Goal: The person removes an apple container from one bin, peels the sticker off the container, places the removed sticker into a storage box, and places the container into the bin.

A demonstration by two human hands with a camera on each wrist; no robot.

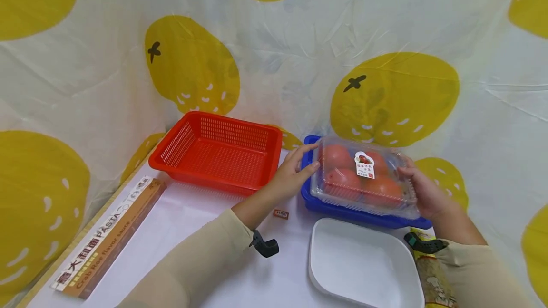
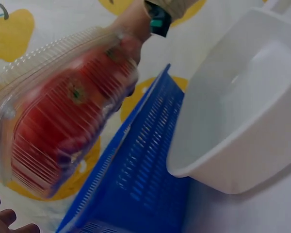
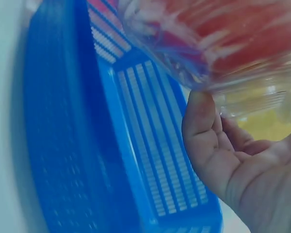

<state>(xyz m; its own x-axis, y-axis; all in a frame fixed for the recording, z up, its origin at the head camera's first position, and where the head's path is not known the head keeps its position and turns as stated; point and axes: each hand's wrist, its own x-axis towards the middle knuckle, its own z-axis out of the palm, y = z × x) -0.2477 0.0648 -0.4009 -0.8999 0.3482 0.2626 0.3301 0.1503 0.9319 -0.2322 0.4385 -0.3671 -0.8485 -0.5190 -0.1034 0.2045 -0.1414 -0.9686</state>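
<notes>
A clear plastic clamshell box of red tomatoes (image 1: 387, 189), with a white label on its lid, is tilted over the blue basket (image 1: 368, 218). My right hand (image 1: 428, 191) grips the box by its right end; in the right wrist view its fingers (image 3: 203, 141) curl up under the box's edge. At the opposite end is my left hand (image 1: 288, 175), fingers extended beside the box. The left wrist view shows the left fingers (image 2: 5, 218) apart from the box. Below the box, the slotted basket wall (image 2: 145, 155) shows in that view.
A red basket (image 1: 222, 163) stands at the back left, with a long pasta box (image 1: 112, 236) in front of it. A white tub (image 1: 364, 263) sits before the blue basket. A small brown packet (image 1: 280, 214) and a yellow bag (image 1: 433, 277) lie nearby. A patterned curtain (image 1: 282, 61) hangs behind.
</notes>
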